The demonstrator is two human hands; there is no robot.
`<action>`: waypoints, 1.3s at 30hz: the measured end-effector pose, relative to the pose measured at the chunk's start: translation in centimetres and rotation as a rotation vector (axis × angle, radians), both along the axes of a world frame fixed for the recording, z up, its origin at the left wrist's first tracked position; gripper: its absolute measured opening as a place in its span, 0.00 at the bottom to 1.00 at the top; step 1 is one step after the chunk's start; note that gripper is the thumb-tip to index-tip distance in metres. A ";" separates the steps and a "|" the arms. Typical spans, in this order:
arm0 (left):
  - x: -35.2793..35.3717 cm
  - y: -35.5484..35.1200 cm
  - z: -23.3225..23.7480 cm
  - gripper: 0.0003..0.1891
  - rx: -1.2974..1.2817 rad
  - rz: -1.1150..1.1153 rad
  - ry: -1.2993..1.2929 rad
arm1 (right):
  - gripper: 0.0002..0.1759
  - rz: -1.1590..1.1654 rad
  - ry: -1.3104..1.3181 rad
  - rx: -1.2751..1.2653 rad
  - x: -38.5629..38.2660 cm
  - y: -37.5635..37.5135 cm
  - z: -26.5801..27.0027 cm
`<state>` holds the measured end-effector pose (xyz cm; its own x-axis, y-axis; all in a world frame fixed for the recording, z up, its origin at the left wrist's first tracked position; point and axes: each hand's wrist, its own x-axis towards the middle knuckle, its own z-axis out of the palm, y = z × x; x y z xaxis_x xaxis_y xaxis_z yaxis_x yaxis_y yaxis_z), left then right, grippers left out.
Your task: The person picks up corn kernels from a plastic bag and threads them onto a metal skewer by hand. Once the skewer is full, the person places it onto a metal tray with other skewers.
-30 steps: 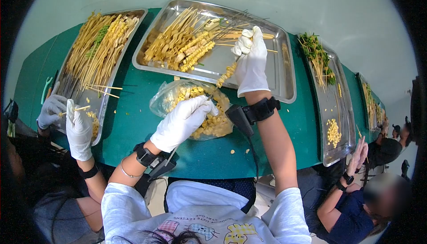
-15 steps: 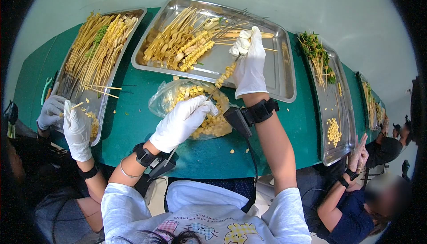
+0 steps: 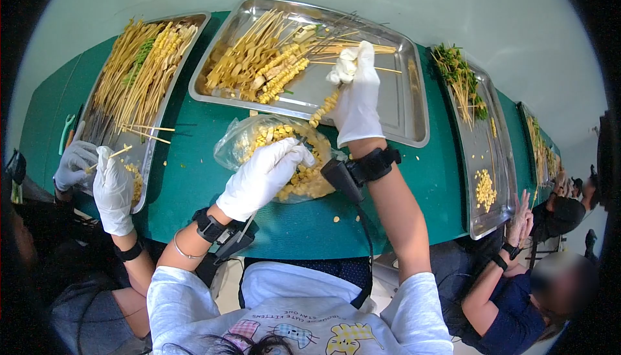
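Observation:
My left hand (image 3: 265,177), in a white glove, is closed around a thin skewer (image 3: 301,141) over the open plastic bag. Small yellow pieces like corn kernels (image 3: 323,110) are threaded along the skewer, up toward my right hand. My right hand (image 3: 358,99), also gloved, has its fingers curled at the upper end of the threaded row, above the tray's front edge; its fingertips partly hide the skewer. Under my left hand sits the clear plastic bag (image 3: 228,136), filled with loose kernels.
Behind the bag, a metal tray (image 3: 388,119) holds filled skewers (image 3: 242,64) and bare sticks (image 3: 369,49). A loaded tray (image 3: 200,31) stands left, beside a co-worker's gloved hands (image 3: 112,190). Another tray (image 3: 475,229) lies right, near a co-worker's hands (image 3: 519,222). Stray kernels dot the green table (image 3: 291,238).
My right hand has shifted very slightly, with the threaded skewer between my hands. The left co-worker's stick shows more of its length. The right co-worker's hands have moved a little.

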<state>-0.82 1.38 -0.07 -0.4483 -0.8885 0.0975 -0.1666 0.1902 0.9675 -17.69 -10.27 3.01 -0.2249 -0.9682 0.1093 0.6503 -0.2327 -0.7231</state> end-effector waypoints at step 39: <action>0.6 -0.5 -0.1 0.15 0.090 0.159 0.151 | 0.28 0.504 0.930 0.079 -7.4 0.0 -1.0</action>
<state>-0.24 0.86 -0.16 -0.2882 -0.9550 0.0700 -0.0401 0.0851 0.9956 -25.06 -10.23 1.99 0.3446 -0.9381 -0.0353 -0.1584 -0.0210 -0.9871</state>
